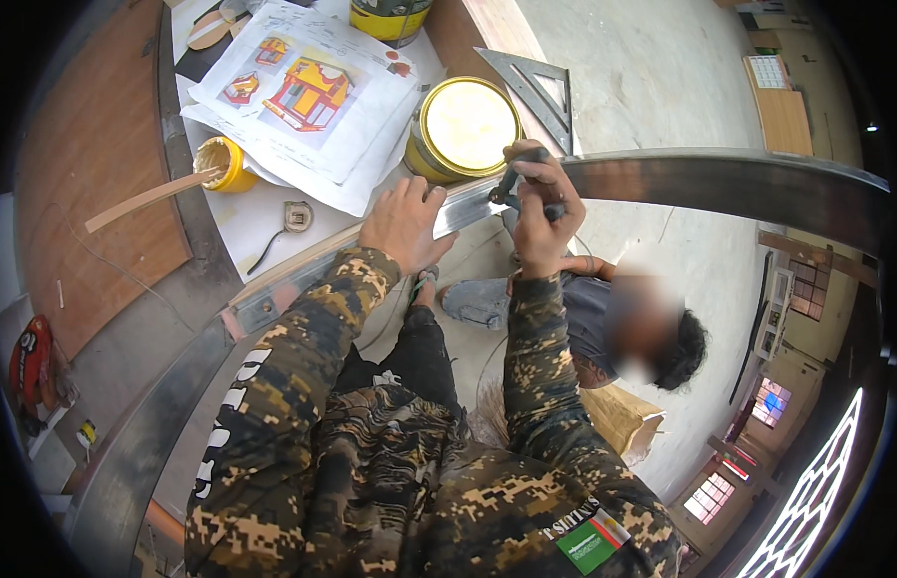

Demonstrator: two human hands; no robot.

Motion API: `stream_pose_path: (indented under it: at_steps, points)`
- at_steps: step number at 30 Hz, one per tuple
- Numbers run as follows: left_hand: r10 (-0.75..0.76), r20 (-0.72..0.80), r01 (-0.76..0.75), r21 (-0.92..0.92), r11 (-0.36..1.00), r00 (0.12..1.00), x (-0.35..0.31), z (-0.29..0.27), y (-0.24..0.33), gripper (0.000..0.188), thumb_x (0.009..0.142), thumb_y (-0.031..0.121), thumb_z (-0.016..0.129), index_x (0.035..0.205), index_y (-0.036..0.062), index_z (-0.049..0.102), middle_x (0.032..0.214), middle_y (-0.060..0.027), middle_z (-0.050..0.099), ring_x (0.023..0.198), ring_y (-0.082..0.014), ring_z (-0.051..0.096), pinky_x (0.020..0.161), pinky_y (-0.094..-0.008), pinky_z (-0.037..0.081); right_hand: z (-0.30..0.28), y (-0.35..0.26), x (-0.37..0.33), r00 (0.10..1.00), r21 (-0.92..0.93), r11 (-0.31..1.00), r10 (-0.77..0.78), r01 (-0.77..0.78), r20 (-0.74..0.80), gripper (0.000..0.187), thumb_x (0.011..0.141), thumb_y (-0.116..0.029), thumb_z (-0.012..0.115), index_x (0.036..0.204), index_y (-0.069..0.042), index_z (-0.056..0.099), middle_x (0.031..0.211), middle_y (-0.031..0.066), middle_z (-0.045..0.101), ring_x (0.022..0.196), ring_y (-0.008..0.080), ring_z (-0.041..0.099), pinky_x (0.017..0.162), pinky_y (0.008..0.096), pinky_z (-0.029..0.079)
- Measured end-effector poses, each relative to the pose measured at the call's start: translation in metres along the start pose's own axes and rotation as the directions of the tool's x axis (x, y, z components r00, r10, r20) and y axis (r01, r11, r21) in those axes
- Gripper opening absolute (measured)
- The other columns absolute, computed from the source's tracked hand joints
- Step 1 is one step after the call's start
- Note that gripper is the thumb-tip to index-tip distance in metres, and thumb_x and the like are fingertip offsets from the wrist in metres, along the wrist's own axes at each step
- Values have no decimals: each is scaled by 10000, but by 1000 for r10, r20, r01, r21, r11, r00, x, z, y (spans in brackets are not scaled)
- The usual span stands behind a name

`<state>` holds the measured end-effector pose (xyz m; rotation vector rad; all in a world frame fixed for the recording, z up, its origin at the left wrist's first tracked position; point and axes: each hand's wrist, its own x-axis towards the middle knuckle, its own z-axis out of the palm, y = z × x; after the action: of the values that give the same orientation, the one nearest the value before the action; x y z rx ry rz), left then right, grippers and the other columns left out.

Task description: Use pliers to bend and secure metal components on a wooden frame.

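A long metal bar (680, 185) runs across in front of me, looking curved in the head view. My left hand (402, 223) lies on its shiny middle stretch, fingers spread and thumb apart. Closed around the dark handles of pliers (507, 183), my right hand (545, 207) is just to the right. The rounded head of the pliers is down at the bar's surface; what its jaws grip, if anything, is too small to tell. Just beyond the bar stands a round paint can (471, 123) with a pale yellow top.
Printed sheets (309, 96), a tape measure (296, 216), a yellow pot (225, 166) with a wooden stick and a triangular square (535, 91) lie beyond the bar. Another can (391, 17) stands farther back. Someone in grey (593, 318) sits close by, below the bar at right.
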<state>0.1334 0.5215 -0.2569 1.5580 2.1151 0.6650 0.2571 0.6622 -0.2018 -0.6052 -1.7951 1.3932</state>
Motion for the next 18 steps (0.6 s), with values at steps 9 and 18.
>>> stream_pose_path:
  at_steps: [9, 18]
  points:
    - [16, -25, -16, 13, 1000, 1000, 2, -3, 1, 548, 768, 378, 828, 1170, 62, 629, 1029, -112, 547, 1017, -289, 563, 872, -426, 493, 28, 14, -22, 884, 160, 948, -183, 274, -430, 410, 817, 97, 526, 1198, -26, 438, 1251, 193, 553, 1109, 247, 592, 996, 394, 512]
    - [13, -4, -13, -4, 1000, 1000, 2, -4, 2, 537, 773, 376, 829, 1164, 68, 628, 1043, -112, 544, 1041, -290, 555, 883, -422, 490, 21, 9, -14, 951, 139, 983, -75, 121, -299, 562, 766, 29, 554, 1322, 67, 482, 1153, 152, 588, 1010, 216, 598, 926, 332, 507]
